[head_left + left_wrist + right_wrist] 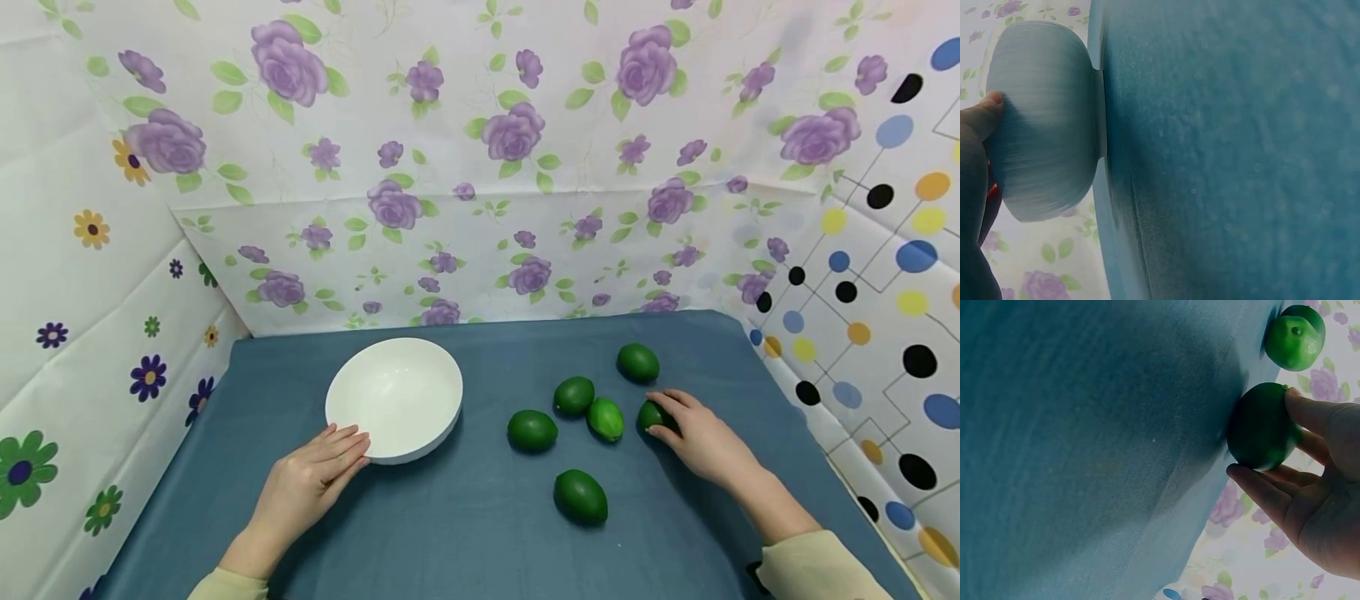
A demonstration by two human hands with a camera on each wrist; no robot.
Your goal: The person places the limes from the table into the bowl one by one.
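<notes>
A white bowl (pixel 397 400) stands upright on the blue cloth, left of the middle. My left hand (pixel 311 471) holds its near left rim, fingers over the edge. In the left wrist view the thumb presses the outer wall of the bowl (pixel 1047 125); the other fingers are mostly hidden. To the right, my right hand (pixel 705 437) grips a dark green lime (pixel 1263 425) between thumb and fingers. That lime appears to touch the cloth. Left of this hand lie a brighter lime (pixel 605 419) and a dark lime (pixel 574 396), close together.
More dark limes lie about: one at the back (pixel 638 363), one nearer the bowl (pixel 532 431) and one in front (pixel 581 497). A blue cloth (pixel 450 542) covers the table. Flowered sheeting (pixel 465 225) rises behind, with dotted sheeting (pixel 885 333) at the right.
</notes>
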